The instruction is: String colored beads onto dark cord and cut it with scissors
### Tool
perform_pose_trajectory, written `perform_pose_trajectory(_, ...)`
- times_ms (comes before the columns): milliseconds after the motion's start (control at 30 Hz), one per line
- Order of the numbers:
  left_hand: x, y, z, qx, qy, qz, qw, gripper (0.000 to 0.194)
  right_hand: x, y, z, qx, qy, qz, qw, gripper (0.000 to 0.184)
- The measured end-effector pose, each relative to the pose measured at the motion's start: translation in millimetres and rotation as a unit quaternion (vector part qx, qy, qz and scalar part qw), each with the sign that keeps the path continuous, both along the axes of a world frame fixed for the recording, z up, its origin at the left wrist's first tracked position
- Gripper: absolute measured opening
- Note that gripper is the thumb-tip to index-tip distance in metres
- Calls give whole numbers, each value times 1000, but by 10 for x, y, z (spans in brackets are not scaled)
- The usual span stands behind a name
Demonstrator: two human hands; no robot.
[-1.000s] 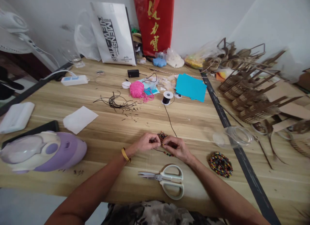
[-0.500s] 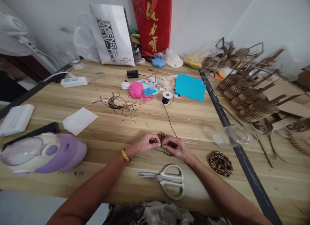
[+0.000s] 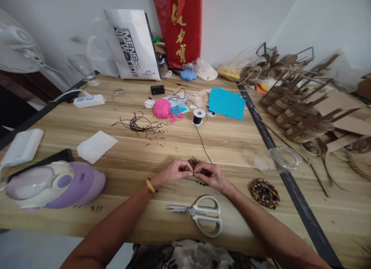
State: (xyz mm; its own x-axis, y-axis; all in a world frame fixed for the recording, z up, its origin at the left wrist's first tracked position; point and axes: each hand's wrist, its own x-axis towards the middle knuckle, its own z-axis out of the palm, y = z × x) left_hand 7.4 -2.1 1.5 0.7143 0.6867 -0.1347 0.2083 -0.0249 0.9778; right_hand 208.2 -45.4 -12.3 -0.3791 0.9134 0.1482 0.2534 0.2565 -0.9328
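Note:
Fingertips of my left hand (image 3: 178, 170) and my right hand (image 3: 212, 177) meet in a pinch above the table. A tiny yellow bead (image 3: 194, 172) shows at the right fingertips. A thin black cord (image 3: 189, 179) runs under my left hand, whose fingers are closed on it as far as I can see. Several coloured beads (image 3: 201, 183) are strung on it below my right hand. Just behind the fingers lies a pile of small loose beads (image 3: 193, 161), partly hidden. Black cord also leads from a white spool (image 3: 199, 116) toward my right hand.
Scissors (image 3: 194, 212) lie in front of my hands. To the right are a coil of colourful beads (image 3: 264, 193) and a clear plastic container (image 3: 278, 161). Pink yarn (image 3: 162, 108), black cord pieces (image 3: 139, 123) and blue sheets (image 3: 227, 103) lie farther back. A purple-white appliance (image 3: 58, 184) stands left.
The camera view has shifted slightly. My hands keep almost the same pinch, with the fingertips a touch closer together around the yellow bead.

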Motion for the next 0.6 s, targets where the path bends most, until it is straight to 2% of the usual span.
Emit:
perform_pose_trajectory(300, -30, 33, -64, -49, -28, -11, 998, 23, -3, -7, 11, 1, 8, 0, 1000, 19)
perform_pose_trajectory(600, -51, 53, -18, -73, -27, -5, 997, 27, -10, -5, 36, 9, 9, -1, 1000, 21)
